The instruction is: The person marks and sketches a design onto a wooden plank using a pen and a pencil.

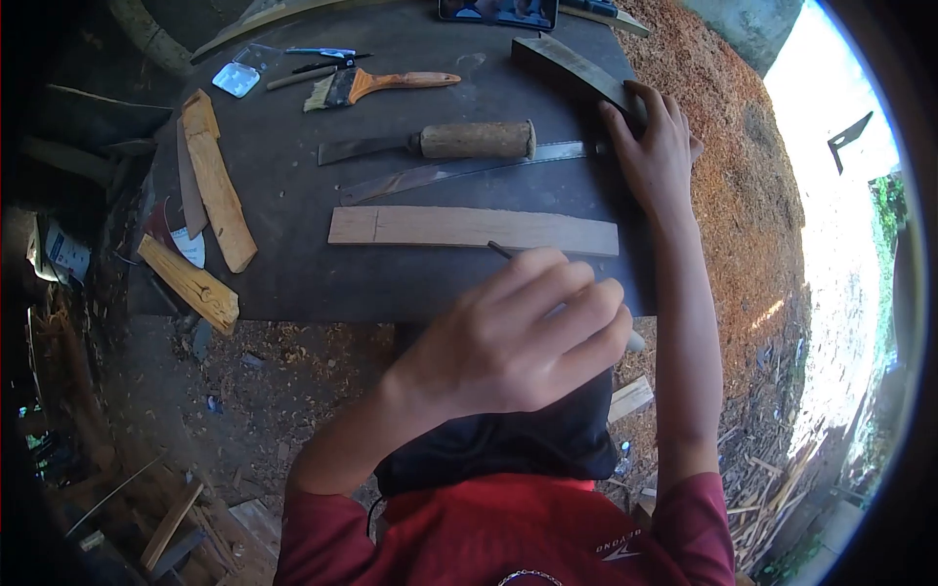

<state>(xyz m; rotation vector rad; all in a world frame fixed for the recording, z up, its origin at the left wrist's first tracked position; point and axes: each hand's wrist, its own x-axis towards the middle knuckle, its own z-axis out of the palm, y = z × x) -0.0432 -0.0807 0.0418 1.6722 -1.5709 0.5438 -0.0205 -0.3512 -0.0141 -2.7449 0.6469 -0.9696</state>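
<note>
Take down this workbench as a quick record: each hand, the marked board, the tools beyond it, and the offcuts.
Left hand: closed around a thin pencil-like stick, its tip near the board's close edge
Right hand: at the near end of a long block
Board: flat, line across near its left end
Beyond board: wooden-handled chisel, paintbrush
Table left side: rough wood pieces

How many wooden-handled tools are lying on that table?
2 in plain view: the paintbrush toward the far side, and the chisel between it and the flat board. The long blade ends by the right hand, so another handle may be hidden.
</note>
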